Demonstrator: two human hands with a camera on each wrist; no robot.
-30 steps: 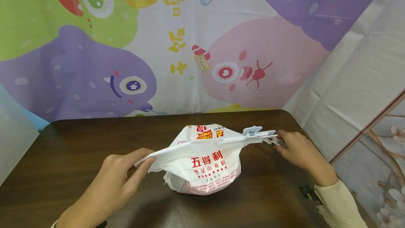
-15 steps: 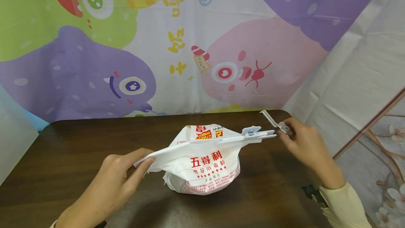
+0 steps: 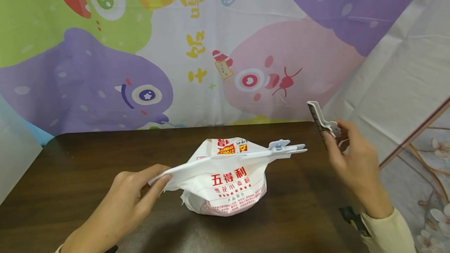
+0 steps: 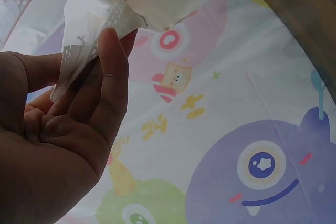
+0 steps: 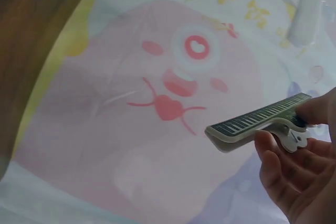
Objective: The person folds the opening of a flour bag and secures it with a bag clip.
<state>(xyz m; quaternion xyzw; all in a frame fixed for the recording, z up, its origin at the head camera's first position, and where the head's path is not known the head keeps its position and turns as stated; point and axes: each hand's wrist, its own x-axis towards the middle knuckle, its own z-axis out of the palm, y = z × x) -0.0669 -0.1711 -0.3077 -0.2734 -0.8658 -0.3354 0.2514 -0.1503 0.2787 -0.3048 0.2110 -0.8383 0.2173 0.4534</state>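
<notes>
A white flour bag (image 3: 232,190) with red lettering stands mid-table, its top folded into a long flat strip. My left hand (image 3: 130,196) pinches the strip's left end between thumb and fingers; in the left wrist view the folded hem (image 4: 113,30) shows there. A pale bluish-white bag clip (image 3: 280,146) sits at the strip's right end, its tips jutting past the bag. Off to the right and apart from the bag, my right hand (image 3: 360,167) holds another white bag clip (image 3: 321,122), tilted upward. A piano-key pattern runs along this clip (image 5: 257,121) in the right wrist view.
The dark brown wooden table (image 3: 88,167) has rounded back corners. A cartoon-printed cloth (image 3: 197,100) hangs right behind it, and a flower-patterned panel (image 3: 422,190) borders the right side.
My right hand has moved away from the bag's right end, rightward and up, carrying its clip, which now points upward. The left hand and the bag have stayed in place.
</notes>
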